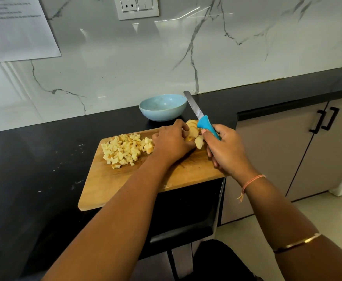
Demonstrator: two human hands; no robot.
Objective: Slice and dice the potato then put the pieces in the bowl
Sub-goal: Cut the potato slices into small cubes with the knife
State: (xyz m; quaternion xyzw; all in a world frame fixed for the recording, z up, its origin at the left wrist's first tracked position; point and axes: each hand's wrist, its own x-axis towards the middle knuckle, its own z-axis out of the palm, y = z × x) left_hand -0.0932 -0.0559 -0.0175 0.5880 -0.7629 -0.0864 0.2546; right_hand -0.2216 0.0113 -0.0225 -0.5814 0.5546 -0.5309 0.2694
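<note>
A wooden cutting board [125, 185] lies on the black counter. On its left half sits a heap of diced potato [123, 150]. At the board's far right corner lie several potato slices [193, 130]; my left hand [171, 145] curls over them and holds them. My right hand [227, 149] grips the blue handle of a knife [205, 123], whose blade points up and away above the slices. A light blue bowl [163, 107] stands just behind the board, with nothing visible inside.
The black counter [34, 159] ends just right of the board, with a drop to the floor and grey cabinets [287, 149] beyond. A marble wall with a socket [136, 7] and a taped paper [18, 27] rises behind.
</note>
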